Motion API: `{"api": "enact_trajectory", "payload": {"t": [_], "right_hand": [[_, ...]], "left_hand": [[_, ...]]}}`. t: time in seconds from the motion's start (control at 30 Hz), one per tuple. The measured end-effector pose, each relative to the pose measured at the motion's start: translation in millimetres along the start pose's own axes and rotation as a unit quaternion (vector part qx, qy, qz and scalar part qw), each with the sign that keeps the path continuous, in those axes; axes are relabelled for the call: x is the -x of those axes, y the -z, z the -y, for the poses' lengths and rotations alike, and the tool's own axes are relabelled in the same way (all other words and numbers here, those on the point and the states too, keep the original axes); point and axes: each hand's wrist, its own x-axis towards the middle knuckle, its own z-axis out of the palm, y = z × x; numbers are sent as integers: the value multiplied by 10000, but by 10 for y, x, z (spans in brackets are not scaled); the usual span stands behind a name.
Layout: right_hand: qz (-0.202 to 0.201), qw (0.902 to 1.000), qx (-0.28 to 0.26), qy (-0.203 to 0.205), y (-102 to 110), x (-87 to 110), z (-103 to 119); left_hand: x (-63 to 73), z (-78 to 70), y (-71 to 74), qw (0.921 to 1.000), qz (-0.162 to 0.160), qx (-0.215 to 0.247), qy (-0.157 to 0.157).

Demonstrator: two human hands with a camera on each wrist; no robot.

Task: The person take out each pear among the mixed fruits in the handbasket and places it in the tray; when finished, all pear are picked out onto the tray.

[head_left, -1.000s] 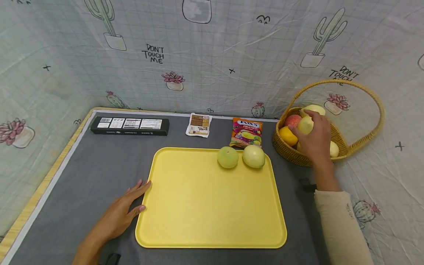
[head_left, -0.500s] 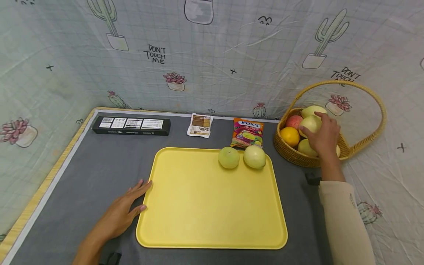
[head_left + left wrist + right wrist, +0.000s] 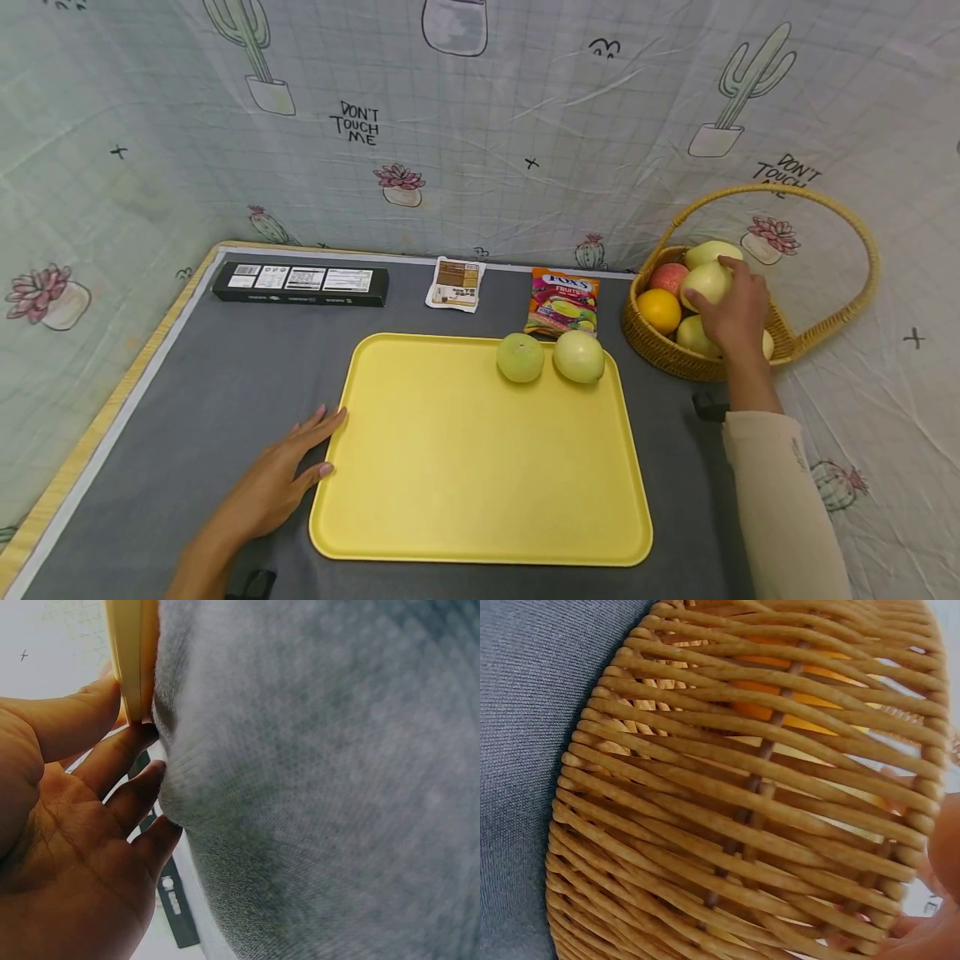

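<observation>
My right hand (image 3: 738,308) reaches into a wicker basket (image 3: 662,354) at the right. Its thumb and fingers hold a pale green round fruit (image 3: 705,283) among the other fruit. In the right wrist view, the basket's woven wall (image 3: 742,795) covers most of that hand (image 3: 937,900). My left hand (image 3: 273,479) touches the left rim of a yellow tray (image 3: 480,475) with fingers extended. The left wrist view has the thumb and a fingertip of this hand (image 3: 82,817) at the tray's edge (image 3: 133,660). Two green fruits, one (image 3: 520,357) left of the other (image 3: 578,357), lie at the tray's back right.
An orange (image 3: 659,311), a red fruit (image 3: 667,276) and more pale fruit fill the basket, whose tall handle (image 3: 870,250) arches to the right. Behind the tray lie a black box (image 3: 300,283), a white-brown packet (image 3: 455,284) and a Fox's candy bag (image 3: 563,302).
The right hand has moved slightly right with the green fruit in the basket, uncovering more fruit below it. The left hand has stayed at the tray's rim.
</observation>
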Motion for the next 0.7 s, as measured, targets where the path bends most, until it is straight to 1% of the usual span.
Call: {"api": "enact_trajectory", "payload": {"t": [0.17, 0.27, 0.4, 0.57, 0.7], "right_hand": [[-340, 9992, -215, 39, 66, 82, 90], [-463, 9981, -385, 159, 109, 167, 180], [-596, 9951, -545, 568, 152, 299, 336], [-727, 9896, -537, 1121, 159, 456, 554], [-672, 9851, -660, 1437, 153, 590, 732]], "left_hand": [[-3, -1, -9, 10000, 7, 27, -30], [-2, -2, -8, 10000, 30, 42, -27], [0, -4, -2, 10000, 57, 53, -13], [0, -4, -5, 9999, 97, 63, 14], [-5, -8, -10, 10000, 85, 27, 16]]}}
